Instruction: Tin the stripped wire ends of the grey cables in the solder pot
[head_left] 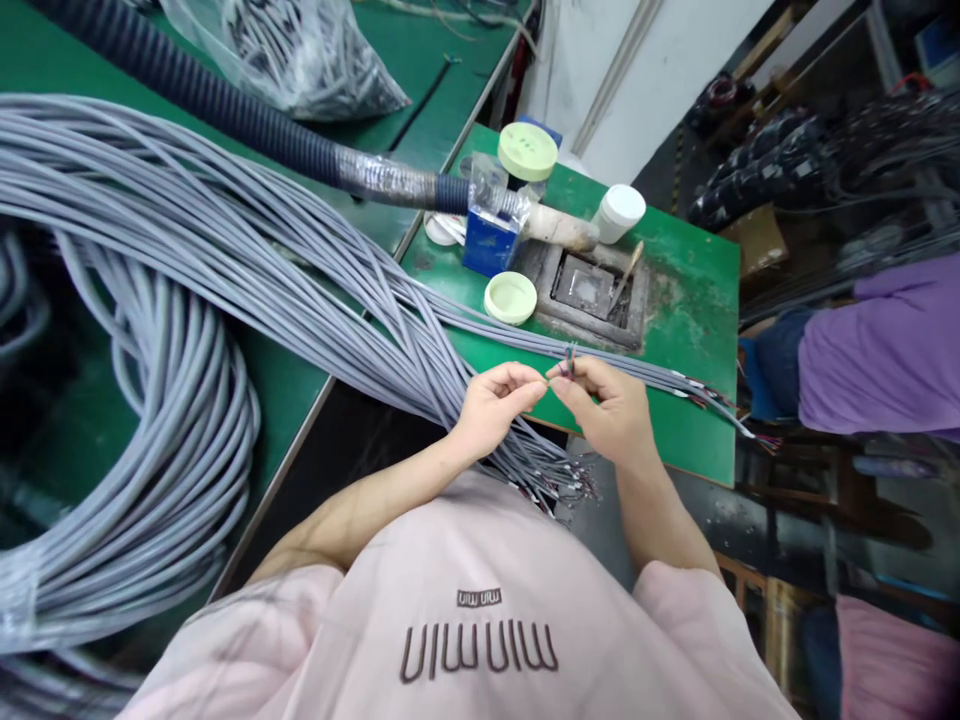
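Note:
My left hand (pixel 496 408) is closed in a pinch, its thumb and forefinger meeting at the tip of thin wires. Close beside it, my right hand (pixel 611 412) is also closed, with a small bunch of thin coloured wires (pixel 570 360) between thumb and fingers. The fingers hide most of what is held. Behind both hands, grey cables (pixel 517 335) run rightward across the green table, with stripped coloured ends (pixel 705 393) near its right edge. More cable ends (pixel 559 475) hang in front of the table, below my hands.
A solder pot (pixel 589 288) with a stick in it is set in the table (pixel 690 260). Around it are a white tub (pixel 619 212), a pale green lid (pixel 510 298), a blue box (pixel 489 240) and a dark hose (pixel 300 150). Coiled cables (pixel 180 450) lie left. A person in purple (pixel 877 350) is at right.

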